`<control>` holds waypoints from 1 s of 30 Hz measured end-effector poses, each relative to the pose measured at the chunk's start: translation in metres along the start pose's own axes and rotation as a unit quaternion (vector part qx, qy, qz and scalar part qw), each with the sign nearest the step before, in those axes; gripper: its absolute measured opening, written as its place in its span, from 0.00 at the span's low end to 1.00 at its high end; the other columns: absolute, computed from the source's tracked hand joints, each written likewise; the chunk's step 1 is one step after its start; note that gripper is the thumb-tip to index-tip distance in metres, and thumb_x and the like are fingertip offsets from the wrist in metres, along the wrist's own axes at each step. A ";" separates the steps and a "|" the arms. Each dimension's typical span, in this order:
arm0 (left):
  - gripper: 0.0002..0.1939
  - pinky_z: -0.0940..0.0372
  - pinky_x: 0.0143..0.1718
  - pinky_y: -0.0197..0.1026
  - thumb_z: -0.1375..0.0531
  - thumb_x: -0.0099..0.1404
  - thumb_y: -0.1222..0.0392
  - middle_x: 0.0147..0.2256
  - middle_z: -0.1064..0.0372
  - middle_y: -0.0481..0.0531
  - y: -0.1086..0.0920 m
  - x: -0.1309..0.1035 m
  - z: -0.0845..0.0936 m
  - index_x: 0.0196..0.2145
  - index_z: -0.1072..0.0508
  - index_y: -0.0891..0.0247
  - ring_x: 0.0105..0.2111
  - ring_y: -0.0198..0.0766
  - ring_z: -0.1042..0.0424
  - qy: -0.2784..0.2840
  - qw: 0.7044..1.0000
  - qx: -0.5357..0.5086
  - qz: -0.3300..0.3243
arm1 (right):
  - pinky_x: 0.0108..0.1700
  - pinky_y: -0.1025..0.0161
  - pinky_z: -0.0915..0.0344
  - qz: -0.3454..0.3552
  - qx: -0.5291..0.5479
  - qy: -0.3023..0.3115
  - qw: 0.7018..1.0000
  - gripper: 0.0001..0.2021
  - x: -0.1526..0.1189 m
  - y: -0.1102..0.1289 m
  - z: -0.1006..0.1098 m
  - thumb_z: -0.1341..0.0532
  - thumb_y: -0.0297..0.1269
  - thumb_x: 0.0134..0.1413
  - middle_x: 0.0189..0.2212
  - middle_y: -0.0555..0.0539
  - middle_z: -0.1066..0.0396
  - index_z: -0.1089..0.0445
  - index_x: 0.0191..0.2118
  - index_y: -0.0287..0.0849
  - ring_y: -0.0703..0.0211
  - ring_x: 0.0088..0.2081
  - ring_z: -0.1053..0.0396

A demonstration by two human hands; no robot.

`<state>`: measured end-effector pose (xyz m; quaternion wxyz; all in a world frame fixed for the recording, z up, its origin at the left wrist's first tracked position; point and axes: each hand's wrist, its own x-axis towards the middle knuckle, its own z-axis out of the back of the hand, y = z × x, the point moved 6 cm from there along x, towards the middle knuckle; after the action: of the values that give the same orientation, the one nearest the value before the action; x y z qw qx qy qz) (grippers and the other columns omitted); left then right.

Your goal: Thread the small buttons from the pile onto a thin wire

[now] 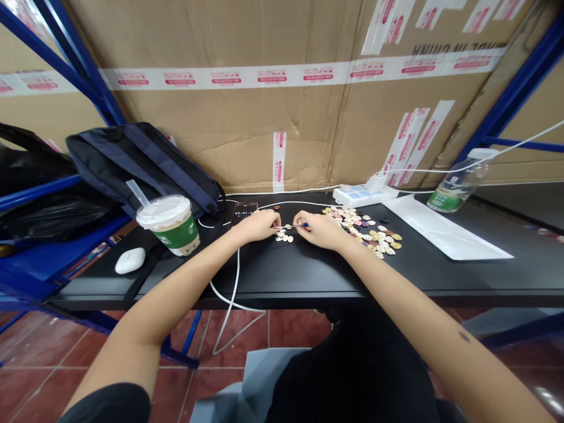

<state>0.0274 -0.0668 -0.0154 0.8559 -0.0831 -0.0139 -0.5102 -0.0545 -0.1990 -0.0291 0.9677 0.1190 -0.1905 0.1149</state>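
Note:
My left hand (263, 225) is closed in a pinch on one end of a thin, light string. Opposite it, my right hand (321, 230) pinches the other end, where a small dark-blue piece (305, 224) shows at the fingertips; its kind I cannot make out. A pale button (288, 226) sits on the string between the two hands. Just below lie several cream buttons (285, 238) on the black table (291, 270). A spread of loose buttons (374, 235) in cream, yellow, pink, purple and brown lies right of my right hand, partly hidden by it.
A phone (245, 210) lies behind my left hand. Further left stand a lidded drink cup (176, 229), a white case (130, 260) and a backpack (145, 164). A power strip (363, 195), white sheet (445, 226) and bottle (458, 185) occupy the right. White cable (238, 276) hangs over the edge.

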 end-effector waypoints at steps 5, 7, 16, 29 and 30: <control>0.06 0.36 0.38 0.39 0.42 0.64 0.65 0.36 0.24 0.54 0.003 0.002 -0.004 0.37 0.25 0.65 0.36 0.41 0.26 0.000 0.999 -0.046 -0.013 | 0.36 0.63 0.41 -0.015 0.047 -0.039 0.998 0.07 -0.003 -0.006 0.010 0.45 0.35 0.63 0.34 0.49 0.23 0.34 0.45 0.45 0.57 0.32 0.27; 0.07 0.35 0.38 0.39 0.43 0.63 0.67 0.36 0.25 0.54 0.002 0.003 -0.005 0.36 0.25 0.65 0.36 0.40 0.27 -0.006 0.997 -0.064 -0.032 | 0.35 0.63 0.42 -0.020 0.044 -0.048 0.998 0.07 -0.003 -0.009 0.012 0.46 0.36 0.64 0.33 0.49 0.23 0.34 0.45 0.45 0.56 0.32 0.28; 0.16 0.38 0.34 0.37 0.45 0.60 0.70 0.32 0.27 0.51 -0.003 0.005 -0.007 0.43 0.22 0.66 0.31 0.36 0.31 0.012 0.994 -0.105 -0.037 | 0.35 0.63 0.43 -0.023 0.044 -0.066 0.997 0.08 -0.003 -0.018 0.009 0.48 0.38 0.66 0.34 0.48 0.23 0.35 0.46 0.45 0.56 0.32 0.27; 0.08 0.34 0.38 0.38 0.41 0.62 0.62 0.37 0.24 0.55 0.009 0.008 -0.011 0.37 0.25 0.67 0.35 0.39 0.27 -0.002 0.995 -0.099 -0.003 | 0.36 0.63 0.42 -0.035 0.068 -0.071 0.994 0.07 -0.004 -0.019 0.012 0.48 0.38 0.66 0.34 0.48 0.23 0.36 0.45 0.45 0.57 0.30 0.28; 0.07 0.34 0.37 0.38 0.41 0.62 0.63 0.37 0.24 0.55 0.010 0.008 -0.012 0.37 0.25 0.67 0.35 0.38 0.27 -0.003 0.995 -0.104 0.003 | 0.36 0.63 0.42 -0.035 0.067 -0.071 0.995 0.07 -0.004 -0.019 0.012 0.48 0.38 0.65 0.34 0.48 0.23 0.36 0.45 0.45 0.57 0.31 0.28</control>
<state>0.0389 -0.0711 -0.0272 0.8442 -0.1734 0.0372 -0.5059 -0.0571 -0.2213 -0.0233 0.9449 0.1980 -0.2467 0.0846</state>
